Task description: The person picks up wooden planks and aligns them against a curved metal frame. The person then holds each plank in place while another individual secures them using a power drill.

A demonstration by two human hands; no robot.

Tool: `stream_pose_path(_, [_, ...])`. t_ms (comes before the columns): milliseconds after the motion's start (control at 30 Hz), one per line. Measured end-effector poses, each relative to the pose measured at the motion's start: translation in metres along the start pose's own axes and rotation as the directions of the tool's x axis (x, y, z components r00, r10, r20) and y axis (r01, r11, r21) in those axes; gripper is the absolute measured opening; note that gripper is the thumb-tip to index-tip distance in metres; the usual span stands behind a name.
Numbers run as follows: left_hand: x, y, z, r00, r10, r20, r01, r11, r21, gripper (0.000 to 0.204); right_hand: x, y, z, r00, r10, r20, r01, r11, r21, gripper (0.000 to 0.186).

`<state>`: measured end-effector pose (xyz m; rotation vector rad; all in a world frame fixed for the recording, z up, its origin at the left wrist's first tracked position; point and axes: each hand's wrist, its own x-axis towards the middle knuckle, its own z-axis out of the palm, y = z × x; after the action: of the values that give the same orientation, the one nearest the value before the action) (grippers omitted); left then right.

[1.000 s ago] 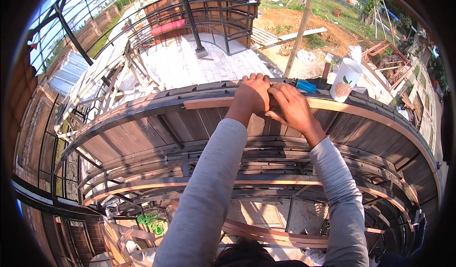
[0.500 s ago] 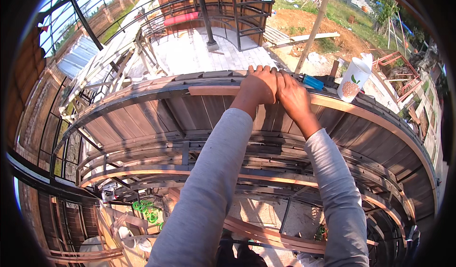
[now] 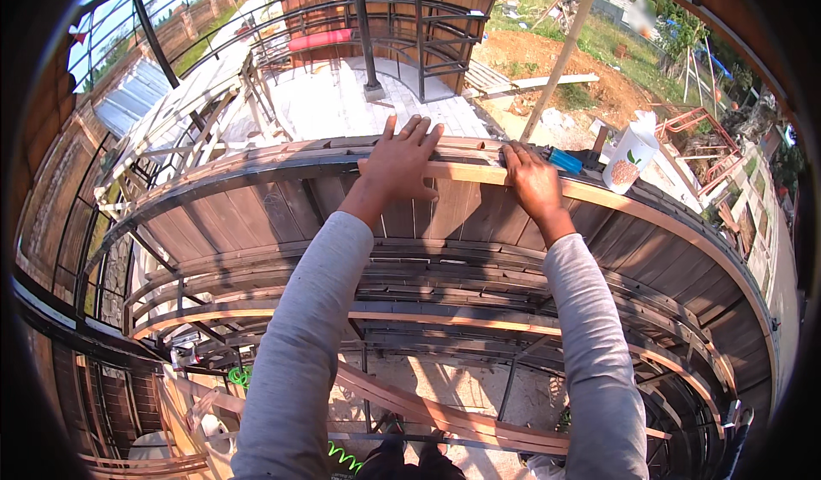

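Note:
My left hand (image 3: 398,157) is open, fingers spread, over the top edge of a curved slatted wood-and-metal backrest (image 3: 231,223), touching a light wooden strip (image 3: 470,173) along it. My right hand (image 3: 532,176) grips that strip farther right, fingers curled over the top edge. Just right of it a blue tool (image 3: 564,160) lies on the top, its full shape hard to make out. A white printed cup (image 3: 630,157) stands beyond, with white material sticking out.
Curved metal rails and loose wooden strips (image 3: 428,403) lie below, with a green coiled hose (image 3: 342,456) near my feet. Beyond the backrest are another curved panel (image 3: 466,31), a black post (image 3: 361,27), a wooden pole (image 3: 564,57) and stacked white timber (image 3: 205,121) at left.
My left hand has moved left, away from my right hand, and spread its fingers. My right hand stays on the edge. More of the wooden strip now shows between them.

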<state>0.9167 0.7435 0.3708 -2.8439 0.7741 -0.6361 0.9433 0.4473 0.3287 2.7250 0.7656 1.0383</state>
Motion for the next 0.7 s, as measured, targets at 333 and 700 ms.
stream_pose_path(333, [-0.027, -0.035, 0.037, 0.997, -0.081, 0.011, 0.079, 0.994, 0.079, 0.083, 0.004, -0.004, 0.003, 0.997, -0.027, 0.075, 0.025, 0.999, 0.026, 0.047])
stream_pose_path(700, [-0.002, 0.004, -0.010, 0.972, -0.060, 0.228, 0.071, 0.997, -0.039, 0.133, 0.005, -0.001, 0.003, 0.996, -0.002, 0.088, -0.004, 0.997, 0.072, 0.055])
